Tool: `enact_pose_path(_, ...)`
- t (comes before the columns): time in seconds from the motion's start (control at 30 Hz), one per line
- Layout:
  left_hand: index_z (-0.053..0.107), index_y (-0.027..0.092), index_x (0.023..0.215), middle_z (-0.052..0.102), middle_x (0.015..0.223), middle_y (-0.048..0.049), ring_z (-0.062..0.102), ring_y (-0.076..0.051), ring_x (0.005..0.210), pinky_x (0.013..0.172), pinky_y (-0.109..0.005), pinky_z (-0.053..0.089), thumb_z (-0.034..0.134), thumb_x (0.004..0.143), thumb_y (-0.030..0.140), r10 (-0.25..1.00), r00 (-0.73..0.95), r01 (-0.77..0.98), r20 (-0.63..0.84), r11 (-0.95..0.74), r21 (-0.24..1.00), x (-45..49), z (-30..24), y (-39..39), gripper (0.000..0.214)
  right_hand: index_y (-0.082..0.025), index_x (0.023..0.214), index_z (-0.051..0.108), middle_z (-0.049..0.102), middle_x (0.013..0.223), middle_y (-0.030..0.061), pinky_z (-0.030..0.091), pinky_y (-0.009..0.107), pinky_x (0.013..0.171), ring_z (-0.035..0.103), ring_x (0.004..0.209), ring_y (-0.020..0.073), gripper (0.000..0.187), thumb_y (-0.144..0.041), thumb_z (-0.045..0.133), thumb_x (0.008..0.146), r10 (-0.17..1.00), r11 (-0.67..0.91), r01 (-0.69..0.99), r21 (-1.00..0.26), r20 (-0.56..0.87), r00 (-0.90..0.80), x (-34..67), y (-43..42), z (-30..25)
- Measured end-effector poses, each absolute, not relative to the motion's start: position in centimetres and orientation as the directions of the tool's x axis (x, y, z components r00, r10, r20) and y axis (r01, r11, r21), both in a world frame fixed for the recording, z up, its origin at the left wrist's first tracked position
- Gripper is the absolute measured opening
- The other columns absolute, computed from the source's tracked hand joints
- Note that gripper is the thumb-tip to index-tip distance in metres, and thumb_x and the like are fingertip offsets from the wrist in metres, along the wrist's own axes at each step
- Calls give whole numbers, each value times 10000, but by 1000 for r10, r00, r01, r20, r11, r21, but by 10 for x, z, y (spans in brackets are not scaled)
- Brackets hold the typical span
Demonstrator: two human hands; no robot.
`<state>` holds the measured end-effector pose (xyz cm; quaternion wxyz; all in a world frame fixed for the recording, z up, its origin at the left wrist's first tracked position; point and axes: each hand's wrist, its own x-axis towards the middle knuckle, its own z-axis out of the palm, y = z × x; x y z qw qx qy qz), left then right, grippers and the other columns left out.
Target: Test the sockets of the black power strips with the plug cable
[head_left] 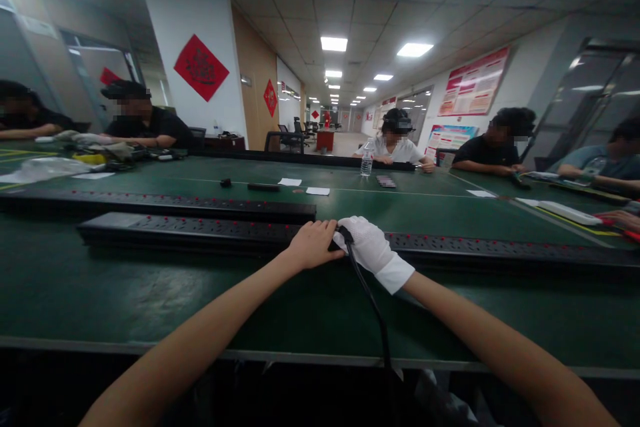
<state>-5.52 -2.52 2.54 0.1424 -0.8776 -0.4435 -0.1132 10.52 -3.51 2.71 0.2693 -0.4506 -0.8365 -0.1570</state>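
A long black power strip [230, 229] with red switches lies across the green table in front of me, its sockets facing up. My left hand [314, 243], bare, rests over the strip's middle, fingers on top and thumb along its near side. Close beside it, touching or nearly so, my right hand [367, 243] wears a white glove and is closed around a black plug [345, 236] at the strip. From the plug a black cable [373, 303] hangs down over the table's near edge. Whether the plug's pins sit in a socket is hidden by my hands.
A second power strip [200, 205] lies just behind at left. Beyond are a small black piece [226, 183], a short black bar [263, 187], paper slips [318, 191] and a water bottle [367, 161]. Several people sit around the table, one opposite [395, 147].
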Motion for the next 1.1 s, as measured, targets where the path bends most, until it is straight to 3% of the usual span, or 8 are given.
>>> enact_pose_path(1.1, 408, 141, 1124, 563, 1057, -116, 537, -264, 950, 811, -376, 395, 441, 780, 545, 727, 613, 787, 309, -597, -157, -57, 29, -27, 532, -175, 957, 553, 569, 926, 81, 378, 294, 801, 507, 874, 180, 313, -380, 324, 896, 695, 509, 860, 45, 568, -441, 106, -40, 26)
